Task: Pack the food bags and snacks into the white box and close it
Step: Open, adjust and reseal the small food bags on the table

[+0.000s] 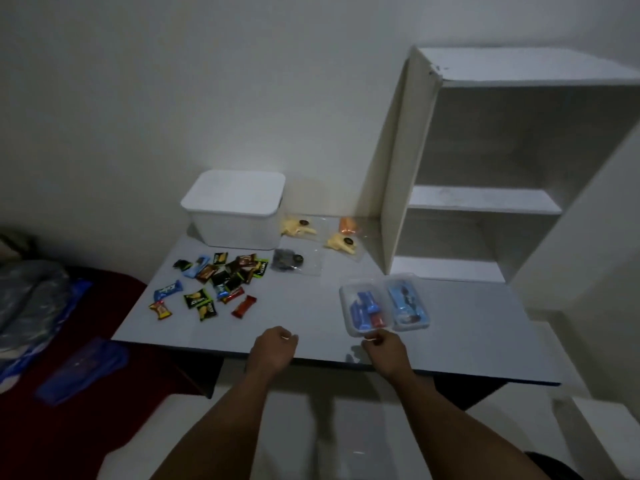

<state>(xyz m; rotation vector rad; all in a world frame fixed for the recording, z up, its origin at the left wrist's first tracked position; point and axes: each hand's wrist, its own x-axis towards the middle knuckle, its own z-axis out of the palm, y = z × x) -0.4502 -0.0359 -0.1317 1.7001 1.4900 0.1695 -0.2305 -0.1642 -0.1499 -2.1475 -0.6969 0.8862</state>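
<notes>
Both hands are hovering over the near edge of the worktop (450, 323). The left hand (275, 346) is showing curled fingers holding nothing. The right hand (384, 348) is curling its fingers likewise, just beside the clear tray (363, 308) at its 12 o'clock; contact cannot be told. A second clear tray (408, 303) is sitting against the first. The white box (235, 211), lid on, is standing at the far side. Food bags (299, 226) are lying at its 3 o'clock. Loose snacks (214, 282) are lying scattered at its 6 o'clock.
</notes>
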